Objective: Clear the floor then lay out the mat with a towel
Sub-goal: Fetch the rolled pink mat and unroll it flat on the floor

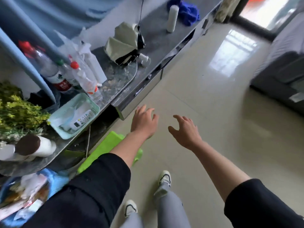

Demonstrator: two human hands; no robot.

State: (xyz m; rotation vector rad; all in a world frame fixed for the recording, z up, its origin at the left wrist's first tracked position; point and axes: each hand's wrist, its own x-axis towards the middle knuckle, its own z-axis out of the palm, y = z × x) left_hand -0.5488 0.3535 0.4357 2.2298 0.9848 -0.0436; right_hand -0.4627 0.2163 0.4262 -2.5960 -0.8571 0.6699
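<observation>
Black sleeves at bottom edge, both forearms reaching forward over floor (213, 120). Left hand (144, 123) empty, fingers (152, 111) spread apart; right hand (185, 130) at its 3 o'clock, well clear, also empty, fingers splayed. Green folded item (107, 147), mat or towel cannot be told, lies on floor at left hand's 7 o'clock, partly under left forearm, beside grey surface (151, 35). Surface carries bottles (82, 76), pale basket (74, 116), folded umbrella (125, 43). Tiles ahead bare, glossy.
</observation>
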